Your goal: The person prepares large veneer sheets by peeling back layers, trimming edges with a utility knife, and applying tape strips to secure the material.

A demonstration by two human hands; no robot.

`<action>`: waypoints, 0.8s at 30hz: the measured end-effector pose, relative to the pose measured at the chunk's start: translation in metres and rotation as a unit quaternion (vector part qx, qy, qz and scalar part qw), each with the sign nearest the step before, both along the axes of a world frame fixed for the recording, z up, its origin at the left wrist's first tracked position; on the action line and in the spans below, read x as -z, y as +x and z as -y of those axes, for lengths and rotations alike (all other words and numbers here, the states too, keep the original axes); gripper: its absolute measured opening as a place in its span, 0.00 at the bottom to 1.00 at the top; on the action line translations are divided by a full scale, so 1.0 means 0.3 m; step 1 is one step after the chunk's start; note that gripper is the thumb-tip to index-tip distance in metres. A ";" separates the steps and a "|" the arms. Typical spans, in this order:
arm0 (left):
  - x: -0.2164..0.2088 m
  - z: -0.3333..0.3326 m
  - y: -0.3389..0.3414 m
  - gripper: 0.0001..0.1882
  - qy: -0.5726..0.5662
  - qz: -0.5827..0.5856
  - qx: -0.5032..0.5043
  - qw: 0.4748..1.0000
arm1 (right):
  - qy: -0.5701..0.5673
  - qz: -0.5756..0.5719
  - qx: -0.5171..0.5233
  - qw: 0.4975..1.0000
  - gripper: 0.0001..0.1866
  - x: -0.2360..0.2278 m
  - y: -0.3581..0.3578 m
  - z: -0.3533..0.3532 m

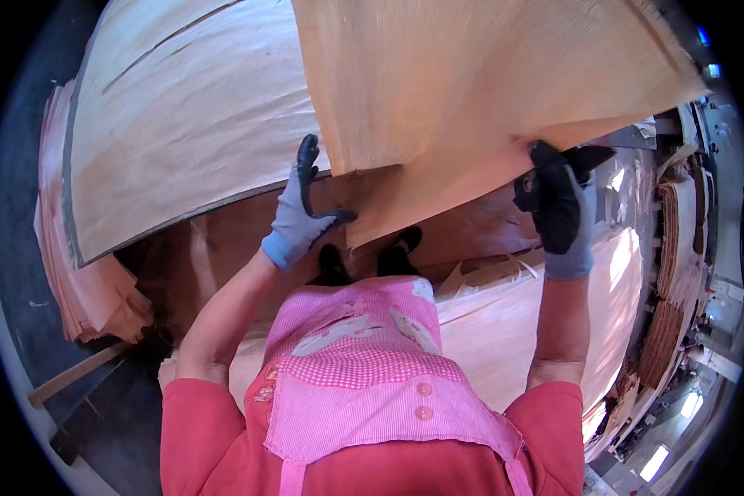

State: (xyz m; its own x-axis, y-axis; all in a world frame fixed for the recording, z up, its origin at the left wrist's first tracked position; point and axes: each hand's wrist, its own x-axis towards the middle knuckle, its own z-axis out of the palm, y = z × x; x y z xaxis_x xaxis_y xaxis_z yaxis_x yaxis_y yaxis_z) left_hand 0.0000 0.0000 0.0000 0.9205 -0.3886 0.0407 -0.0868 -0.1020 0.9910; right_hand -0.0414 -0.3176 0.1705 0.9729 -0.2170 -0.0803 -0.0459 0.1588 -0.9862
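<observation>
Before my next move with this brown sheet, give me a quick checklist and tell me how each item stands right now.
1. Gloves on both hands: ok.
2. Left hand closed on the sheet: not ok; its fingers are spread beside the edge.
3. Right hand gripping firmly: cannot tell; it is at the near edge, fingers curled.
4. Brown sheet lying flat: not ok; its near edge is curved and lifted.
5. Pale sheet smooth: not ok; it is rippled, with a long dark line.
</observation>
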 end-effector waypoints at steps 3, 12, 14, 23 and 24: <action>-0.045 0.026 0.063 0.72 0.008 0.037 0.054 0.998 | -0.018 0.083 -0.090 0.992 0.16 -0.023 -0.041 0.021; -0.124 0.276 0.050 0.74 -0.125 -0.068 0.260 0.955 | -0.150 0.047 -0.095 0.983 0.13 -0.315 0.082 -0.121; -0.174 0.303 0.013 0.61 -0.140 -0.174 0.277 0.935 | -0.117 0.041 -0.050 0.991 0.10 -0.324 0.098 -0.113; -0.222 0.266 -0.045 0.49 -0.209 -0.362 0.386 0.822 | -0.109 0.072 -0.004 0.991 0.15 -0.339 0.205 0.026; -0.343 0.304 -0.036 0.46 -0.099 -0.333 0.422 0.837 | -0.093 0.076 0.008 0.993 0.15 -0.311 0.199 0.069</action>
State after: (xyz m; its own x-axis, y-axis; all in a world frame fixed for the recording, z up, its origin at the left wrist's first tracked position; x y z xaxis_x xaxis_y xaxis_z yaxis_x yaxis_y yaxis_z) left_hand -0.0108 -0.0912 0.1028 0.1654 -0.9585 -0.2323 0.5338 -0.1111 0.8383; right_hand 0.0183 -0.3382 0.2639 0.9669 -0.2301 0.1102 0.1067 -0.0277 -0.9939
